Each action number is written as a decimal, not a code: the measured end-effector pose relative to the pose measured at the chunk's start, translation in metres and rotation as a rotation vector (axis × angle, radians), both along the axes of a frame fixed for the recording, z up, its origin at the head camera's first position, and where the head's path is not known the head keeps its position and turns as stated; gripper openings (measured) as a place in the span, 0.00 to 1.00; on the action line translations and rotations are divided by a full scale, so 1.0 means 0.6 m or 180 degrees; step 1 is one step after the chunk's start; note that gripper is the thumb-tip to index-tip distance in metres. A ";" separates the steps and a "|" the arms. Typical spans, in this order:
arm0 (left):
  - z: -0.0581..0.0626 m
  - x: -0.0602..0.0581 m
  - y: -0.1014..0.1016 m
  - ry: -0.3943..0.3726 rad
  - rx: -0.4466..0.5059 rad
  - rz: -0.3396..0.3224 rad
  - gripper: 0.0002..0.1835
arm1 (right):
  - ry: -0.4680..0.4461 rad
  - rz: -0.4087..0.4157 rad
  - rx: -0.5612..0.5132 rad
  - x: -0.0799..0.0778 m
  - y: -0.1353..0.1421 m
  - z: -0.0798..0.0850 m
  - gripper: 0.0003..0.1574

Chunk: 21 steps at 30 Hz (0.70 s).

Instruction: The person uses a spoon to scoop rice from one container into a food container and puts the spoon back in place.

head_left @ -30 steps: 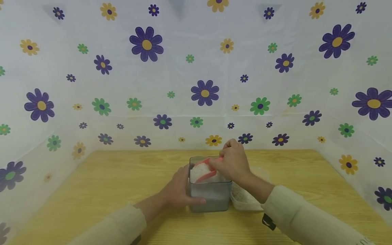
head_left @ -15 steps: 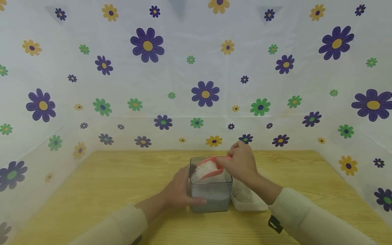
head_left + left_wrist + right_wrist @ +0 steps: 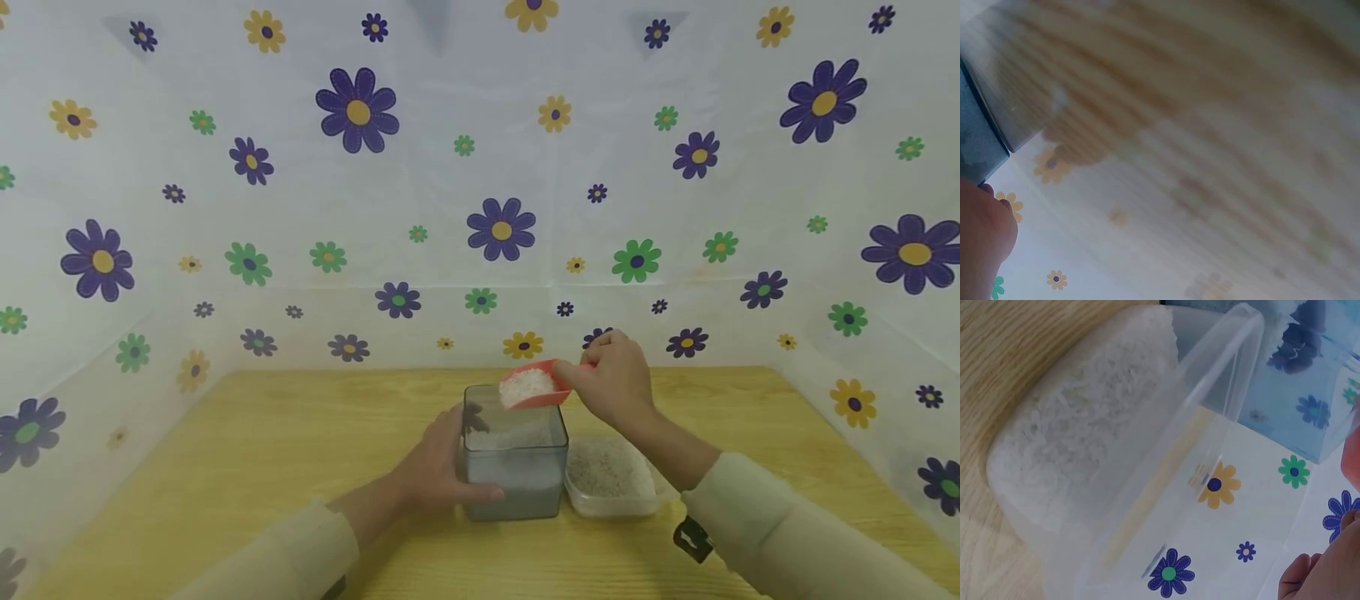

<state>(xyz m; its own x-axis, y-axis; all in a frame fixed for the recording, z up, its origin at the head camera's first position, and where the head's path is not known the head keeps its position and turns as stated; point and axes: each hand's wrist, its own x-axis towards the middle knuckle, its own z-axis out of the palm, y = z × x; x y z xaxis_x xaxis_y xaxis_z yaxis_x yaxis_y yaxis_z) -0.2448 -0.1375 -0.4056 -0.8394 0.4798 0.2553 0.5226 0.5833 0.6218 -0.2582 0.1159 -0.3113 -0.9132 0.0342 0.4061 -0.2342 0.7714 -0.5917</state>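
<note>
My right hand point(image 3: 617, 379) pinches the handle of a pink scoop point(image 3: 551, 398) heaped with white rice point(image 3: 525, 384). The scoop is raised over the back right rim of a square, see-through grey-blue container point(image 3: 517, 487) with more white grains inside. Around that container's left side curls my left hand point(image 3: 431, 467), its thumb across the front wall. In the left wrist view, the same hand point(image 3: 985, 237) shows at the container's dark edge. A sliver of the scoop point(image 3: 1352, 459) appears at the right edge of the right wrist view, above part of my right hand point(image 3: 1329, 569).
Just right of the container stands a low, clear plastic tub point(image 3: 615, 507), holding rice point(image 3: 1085, 431). Both sit on a wood-grain table point(image 3: 322, 433). A white flower-printed sheet point(image 3: 420, 183) rises behind and along both sides.
My right hand has lifted the loaded scoop up and to the right, out of the container. More of the rice tub now shows. The left hand has stayed in place.
</note>
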 end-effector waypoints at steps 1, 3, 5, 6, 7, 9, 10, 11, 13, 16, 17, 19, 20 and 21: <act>0.000 0.000 0.000 -0.0014 -0.0019 0.0012 0.51 | 0.0001 -0.0022 -0.0007 -0.001 0.003 0.002 0.27; -0.002 -0.001 -0.001 -0.0022 -0.0046 0.0021 0.52 | 0.0015 -0.0053 -0.0009 -0.002 0.011 0.007 0.27; -0.003 -0.002 -0.001 -0.0020 -0.0068 0.0026 0.53 | 0.0033 -0.0097 0.0016 -0.004 0.021 0.009 0.28; -0.003 -0.003 0.000 -0.0018 -0.0081 0.0029 0.53 | 0.0032 -0.0117 0.0024 -0.004 0.026 0.010 0.29; -0.003 -0.003 0.000 -0.0017 -0.0086 0.0033 0.54 | 0.0037 -0.0133 0.0041 -0.004 0.031 0.010 0.30; -0.003 -0.003 0.000 -0.0003 -0.0104 0.0037 0.55 | 0.0027 -0.0155 0.0056 -0.002 0.043 0.010 0.33; -0.003 -0.003 0.000 -0.0007 -0.0100 0.0043 0.55 | 0.0003 -0.0176 0.0047 -0.002 0.048 0.009 0.34; -0.002 -0.002 0.000 -0.0016 -0.0098 0.0050 0.56 | -0.0017 -0.0201 0.0051 -0.001 0.053 0.008 0.34; -0.002 -0.002 -0.001 -0.0028 -0.0088 0.0060 0.56 | -0.0051 -0.0240 0.0058 0.001 0.063 0.005 0.35; -0.001 0.000 -0.001 -0.0052 -0.0059 0.0047 0.56 | -0.0124 -0.0319 0.0098 0.003 0.078 -0.002 0.33; -0.001 0.000 -0.002 -0.0052 -0.0052 0.0040 0.56 | -0.0125 -0.0334 0.0114 0.004 0.082 -0.004 0.33; -0.002 0.000 -0.002 -0.0038 -0.0045 0.0018 0.56 | -0.0118 -0.0363 0.0146 0.005 0.091 -0.010 0.32; -0.002 0.000 -0.002 -0.0030 -0.0049 0.0009 0.56 | -0.0123 -0.0376 0.0142 0.006 0.096 -0.013 0.33; -0.003 0.000 -0.002 -0.0027 -0.0054 0.0004 0.56 | -0.0140 -0.0389 0.0106 0.007 0.100 -0.016 0.33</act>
<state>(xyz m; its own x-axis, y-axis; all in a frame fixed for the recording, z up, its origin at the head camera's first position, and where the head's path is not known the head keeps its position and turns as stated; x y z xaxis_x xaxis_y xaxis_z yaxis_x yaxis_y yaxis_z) -0.2445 -0.1387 -0.4071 -0.8421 0.4829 0.2401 0.5166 0.5944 0.6163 -0.2542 0.1760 -0.3207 -0.9200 0.1335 0.3686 -0.1117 0.8120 -0.5728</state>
